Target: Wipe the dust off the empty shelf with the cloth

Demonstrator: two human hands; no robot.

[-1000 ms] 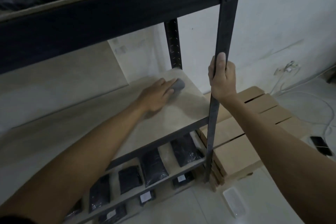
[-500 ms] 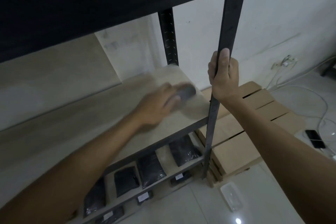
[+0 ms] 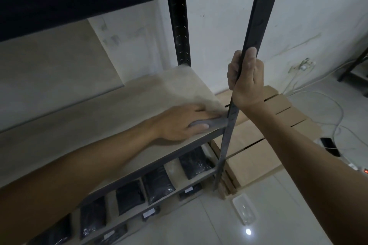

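Head: grey cloth (image 3: 216, 122) on pale shelf (image 3: 119, 117).

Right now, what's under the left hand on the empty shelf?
The grey cloth lies under the left hand, pressed flat on the shelf board at its front right corner beside the upright post. Only its right edge shows; the rest is covered.

Readable txt: none.
White labels (image 3: 148, 213) on lower-shelf pkgs: too small/blurry to read.
Brands, nos., signs: none legible.
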